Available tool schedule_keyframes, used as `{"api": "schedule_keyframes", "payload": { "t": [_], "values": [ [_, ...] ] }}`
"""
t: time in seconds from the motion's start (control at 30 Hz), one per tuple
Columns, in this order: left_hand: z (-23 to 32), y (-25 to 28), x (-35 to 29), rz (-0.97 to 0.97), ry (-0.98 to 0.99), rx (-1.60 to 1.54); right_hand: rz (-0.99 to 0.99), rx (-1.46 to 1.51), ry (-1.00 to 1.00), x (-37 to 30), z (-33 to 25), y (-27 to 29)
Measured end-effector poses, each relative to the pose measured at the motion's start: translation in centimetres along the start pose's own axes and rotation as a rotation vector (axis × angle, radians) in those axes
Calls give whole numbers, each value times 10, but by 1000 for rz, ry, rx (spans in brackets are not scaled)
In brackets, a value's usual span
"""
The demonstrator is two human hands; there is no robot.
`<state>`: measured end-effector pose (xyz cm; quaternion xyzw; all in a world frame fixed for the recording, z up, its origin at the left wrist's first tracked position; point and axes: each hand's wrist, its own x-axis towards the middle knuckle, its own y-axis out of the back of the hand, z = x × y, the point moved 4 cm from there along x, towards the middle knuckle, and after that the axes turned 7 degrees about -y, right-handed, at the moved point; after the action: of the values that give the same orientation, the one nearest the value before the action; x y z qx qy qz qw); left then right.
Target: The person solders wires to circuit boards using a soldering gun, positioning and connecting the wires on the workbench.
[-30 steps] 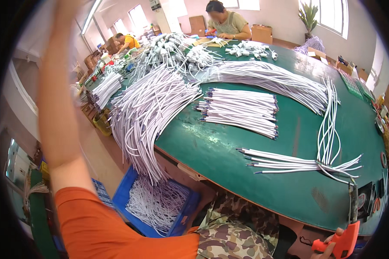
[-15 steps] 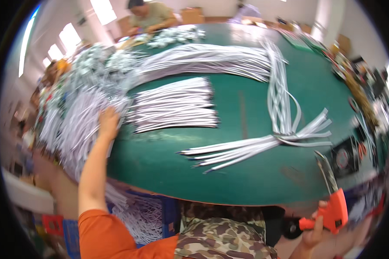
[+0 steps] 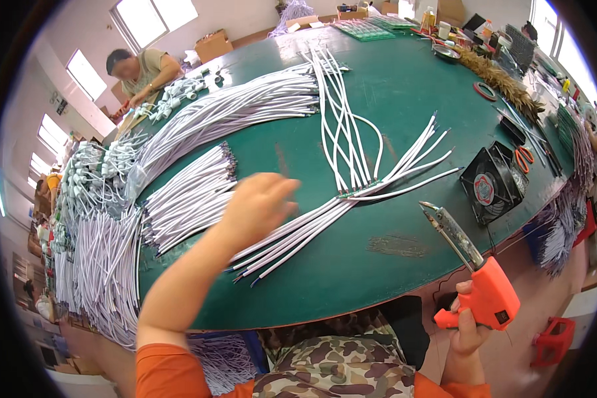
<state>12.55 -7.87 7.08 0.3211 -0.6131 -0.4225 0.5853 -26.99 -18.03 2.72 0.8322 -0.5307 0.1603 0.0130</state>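
In my right hand point(image 3: 467, 331) is an orange soldering gun point(image 3: 487, 292), my fingers wrapped round its handle and its metal tip pointing up and left over the table edge. My left hand point(image 3: 259, 205) hovers above the table, slightly blurred, with its fingers curled together; whatever they may hold is hidden. Below and right of it, white cables point(image 3: 298, 242) with bared, dark ends fan out on the green tabletop. They meet other white cables point(image 3: 338, 126) at a row of small green parts point(image 3: 358, 192). Left of my left hand lies a neat stack of short white cables point(image 3: 186, 192).
Long white cables point(image 3: 239, 99) and a pile of cables with pale plugs point(image 3: 89, 172) cover the table's left. On the right stand a black fan point(image 3: 491, 186), orange-handled scissors point(image 3: 524, 158) and a tape roll point(image 3: 484, 91). Another person point(image 3: 142, 73) works at the far left.
My left hand has moved right from the cable pile to above the table's middle. My right hand has raised the soldering gun slightly nearer the joined cables. The view has turned right.
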Motion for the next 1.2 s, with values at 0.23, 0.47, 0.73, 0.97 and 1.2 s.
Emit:
{"api": "schedule_keyframes", "payload": {
  "t": [0.23, 0.47, 0.73, 0.97, 1.2],
  "values": [
    [11, -75, 55, -223, 107, -389, 46, -45, -16, -7, 2, 34],
    [7, -77, 64, -316, 190, -577, 93, -7, -83, -4, 13, 49],
    [16, -61, 100, -485, -339, -136, 72, -32, -51, -2, 6, 50],
    [15, 25, 92, -224, 468, -842, 97, -137, 63, -8, -15, 60],
    [116, -34, -12, -470, 270, -763, -107, 54, -28, 3, -8, 19]
  ]
}}
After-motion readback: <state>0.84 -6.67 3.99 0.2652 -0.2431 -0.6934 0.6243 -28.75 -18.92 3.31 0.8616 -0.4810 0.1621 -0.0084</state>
